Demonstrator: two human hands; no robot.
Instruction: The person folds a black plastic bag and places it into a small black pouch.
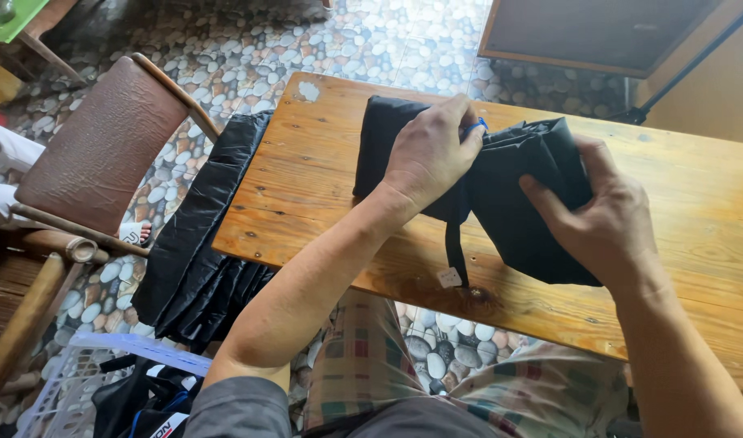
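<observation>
A black folded garment (pixel 517 195) of thin, slightly shiny fabric lies on the wooden counter (pixel 695 203), near the middle of its top and a little toward the near edge. It is folded into a thick, roughly rectangular bundle with soft creases and rumpled layers along its upper right end. A small blue piece (pixel 477 126) shows at its upper edge, just beside the left fingertips. A narrow black strap (pixel 454 243) hangs from the bundle toward the near edge of the counter and ends at a small white tag (pixel 449 277) that rests on the wood.

The bundle's long axis runs across the counter from upper left to lower right, with one end toward the far left corner and the other toward the person's right side; the strap runs nearly straight toward the person.

The left hand (pixel 428 154) lies on top of the bundle's left half, fingers curled, its grip pinched on the fabric by the blue piece. The right hand (pixel 602 219) clamps the right end, thumb on top and the other fingers hidden behind the cloth.

More black fabric (pixel 201 243) drapes off the counter's left edge down to the pebble-patterned floor (pixel 250 49), beside a brown chair (pixel 96 146). A white basket (pixel 79 381) sits at lower left.
</observation>
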